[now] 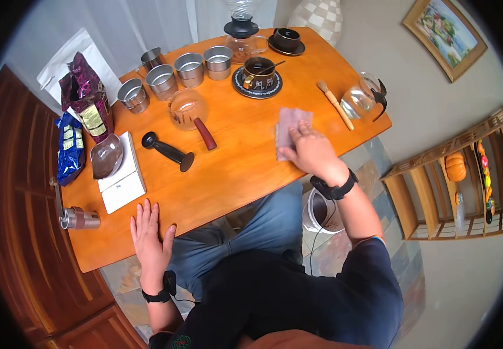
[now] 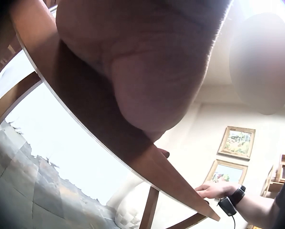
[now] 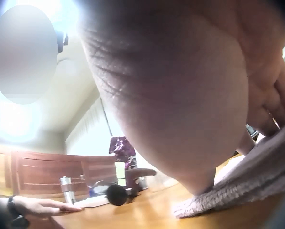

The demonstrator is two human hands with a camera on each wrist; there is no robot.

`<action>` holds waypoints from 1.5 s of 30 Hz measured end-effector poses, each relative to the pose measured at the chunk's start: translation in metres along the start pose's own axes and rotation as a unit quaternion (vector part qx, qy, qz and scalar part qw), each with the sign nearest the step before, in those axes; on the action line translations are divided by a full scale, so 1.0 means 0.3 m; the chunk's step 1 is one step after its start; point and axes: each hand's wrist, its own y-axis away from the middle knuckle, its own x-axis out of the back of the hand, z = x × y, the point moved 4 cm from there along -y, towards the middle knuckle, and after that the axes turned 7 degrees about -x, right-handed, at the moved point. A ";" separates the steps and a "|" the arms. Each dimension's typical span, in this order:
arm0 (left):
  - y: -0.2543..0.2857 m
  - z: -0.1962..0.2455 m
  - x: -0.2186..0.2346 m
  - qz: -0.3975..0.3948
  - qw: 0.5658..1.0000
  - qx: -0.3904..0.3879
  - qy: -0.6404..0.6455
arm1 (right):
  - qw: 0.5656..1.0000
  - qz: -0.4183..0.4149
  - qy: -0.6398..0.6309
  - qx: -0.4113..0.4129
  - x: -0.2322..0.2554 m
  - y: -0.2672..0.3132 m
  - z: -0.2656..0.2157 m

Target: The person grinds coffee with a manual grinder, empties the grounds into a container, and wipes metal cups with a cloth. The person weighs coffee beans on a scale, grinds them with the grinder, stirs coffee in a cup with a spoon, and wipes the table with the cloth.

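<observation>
In the head view the right hand (image 1: pixel 312 150) lies on a folded pinkish-grey cloth (image 1: pixel 288 131), fingers extended, pressing it on the wooden table (image 1: pixel 234 168) near the front right edge. The right wrist view shows the palm (image 3: pixel 180 95) over the fluffy cloth (image 3: pixel 247 176), with the thumb at its edge. The left hand (image 1: pixel 151 235) rests flat on the table's front left edge with fingers spread, just below a white scale (image 1: pixel 124 186); it holds nothing. In the left wrist view the left palm (image 2: pixel 142 62) fills the top, above the table edge.
A black tamper (image 1: pixel 168 152), a red-handled glass pot (image 1: pixel 187 109) and several metal cups (image 1: pixel 189 70) lie left of the cloth. A cup on a saucer (image 1: pixel 258 87) stands behind it; a brush (image 1: pixel 337 107) and glass kettle (image 1: pixel 358 102) are to its right. Coffee bags (image 1: pixel 91 110) stand far left.
</observation>
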 end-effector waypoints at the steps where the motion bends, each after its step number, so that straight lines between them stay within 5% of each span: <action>1: -0.001 0.000 0.000 0.003 1.000 -0.005 -0.009 | 0.999 0.004 0.003 -0.035 0.001 -0.017 0.017; 5: 0.000 -0.005 -0.002 0.011 1.000 -0.005 -0.008 | 0.994 0.100 0.020 -0.031 -0.051 -0.011 -0.015; 12: -0.003 -0.001 0.006 0.007 1.000 0.004 -0.003 | 0.983 0.094 -0.130 0.093 -0.021 0.144 -0.209; 18: -0.013 0.017 0.036 0.016 1.000 -0.011 -0.005 | 0.986 0.102 -0.134 0.003 -0.029 0.148 -0.082; 20: -0.033 0.042 0.062 -0.031 0.990 -0.037 0.129 | 0.982 0.108 -0.155 0.011 -0.042 0.152 -0.090; 28: -0.380 0.171 0.326 0.177 0.948 -0.067 0.257 | 0.981 0.137 -0.137 0.001 -0.066 0.166 -0.106; 32: -0.696 0.126 0.340 0.185 0.918 -0.067 0.343 | 0.977 0.153 -0.150 0.010 -0.077 0.170 -0.087; 36: -0.977 -0.002 0.258 0.151 0.981 -0.040 0.115 | 0.971 0.177 -0.162 0.015 -0.092 0.171 -0.075; 45: -1.222 -0.096 0.017 -0.041 0.991 -0.038 -0.122 | 0.960 0.187 -0.208 0.030 -0.096 0.186 -0.052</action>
